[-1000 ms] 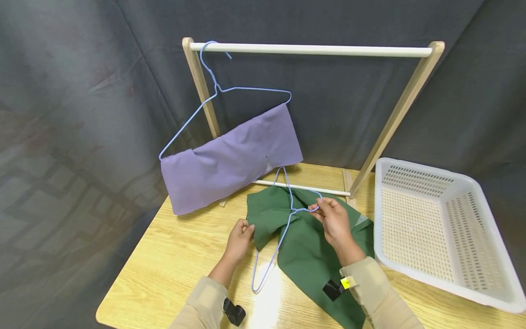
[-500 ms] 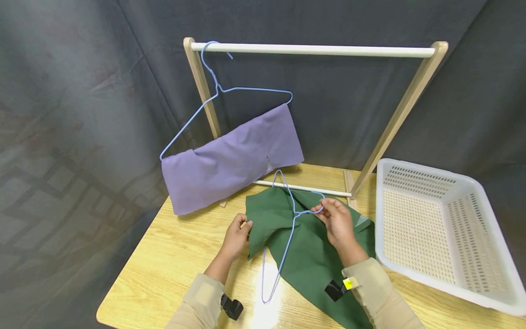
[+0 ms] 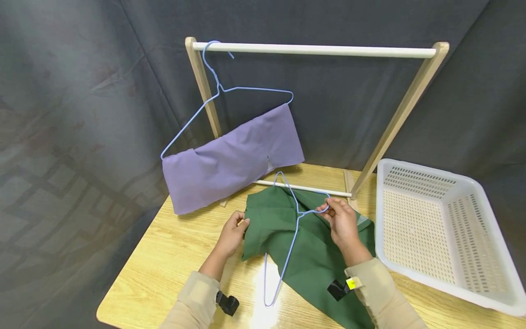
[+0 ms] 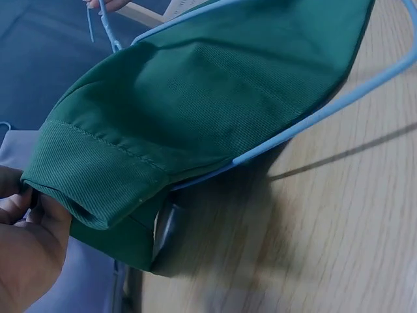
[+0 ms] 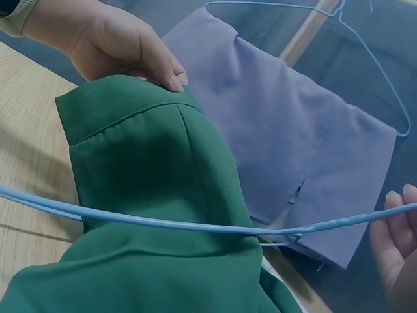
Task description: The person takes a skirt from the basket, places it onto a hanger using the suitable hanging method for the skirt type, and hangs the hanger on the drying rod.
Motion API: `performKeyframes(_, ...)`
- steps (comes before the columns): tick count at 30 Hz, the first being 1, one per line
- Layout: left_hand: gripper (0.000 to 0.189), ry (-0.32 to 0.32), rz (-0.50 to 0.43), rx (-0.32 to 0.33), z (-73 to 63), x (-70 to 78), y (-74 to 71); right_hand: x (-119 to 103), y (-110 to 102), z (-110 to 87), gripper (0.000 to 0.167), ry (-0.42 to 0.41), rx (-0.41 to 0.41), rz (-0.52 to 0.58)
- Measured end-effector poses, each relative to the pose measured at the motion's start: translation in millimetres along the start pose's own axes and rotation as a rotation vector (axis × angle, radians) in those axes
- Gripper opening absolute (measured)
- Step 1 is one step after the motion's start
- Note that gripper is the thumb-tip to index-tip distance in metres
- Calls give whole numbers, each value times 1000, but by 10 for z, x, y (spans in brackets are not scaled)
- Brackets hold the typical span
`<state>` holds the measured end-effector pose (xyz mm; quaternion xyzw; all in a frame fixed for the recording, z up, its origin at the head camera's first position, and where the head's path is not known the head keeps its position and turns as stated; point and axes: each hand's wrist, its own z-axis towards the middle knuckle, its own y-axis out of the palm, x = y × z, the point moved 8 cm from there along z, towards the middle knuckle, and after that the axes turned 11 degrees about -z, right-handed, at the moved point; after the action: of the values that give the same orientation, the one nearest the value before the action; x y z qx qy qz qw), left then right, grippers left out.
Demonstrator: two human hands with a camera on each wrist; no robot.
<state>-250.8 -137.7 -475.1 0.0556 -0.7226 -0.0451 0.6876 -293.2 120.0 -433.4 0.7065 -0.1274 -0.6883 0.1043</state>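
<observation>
A green garment (image 3: 316, 269) with a stitched hem band lies on the table, passing through a light blue wire hanger (image 3: 291, 246). My left hand (image 3: 228, 235) pinches the garment's left end between thumb and fingers; in the left wrist view that hem (image 4: 98, 163) stands off the table. With its fingertips my right hand (image 3: 344, 224) grips the hanger by its hook, which points right. The hanger's wire (image 5: 176, 225) crosses over the fabric in the right wrist view. Part of the hanger's lower bar is hidden under the cloth.
Behind stands a wooden rack with a white rail (image 3: 320, 49). A purple garment (image 3: 234, 160) hangs there folded over another blue hanger (image 3: 189, 121), at the left end. At the right is a white plastic basket (image 3: 380, 219). A dark curtain (image 3: 82, 114) forms the backdrop.
My left hand has moved left and slightly up, drawing the green garment's end further through the hanger. The right hand and the hanger have shifted a little to the right.
</observation>
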Motion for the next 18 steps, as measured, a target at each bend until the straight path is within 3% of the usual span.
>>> performKeyframes(8,6,22,43,-1,-24,82,-32,-29,-62,-5,24,26,78,-28)
performKeyframes(18,7,29,-5,3,-45,122,-96,-120,-130,-1,25,24,200,28)
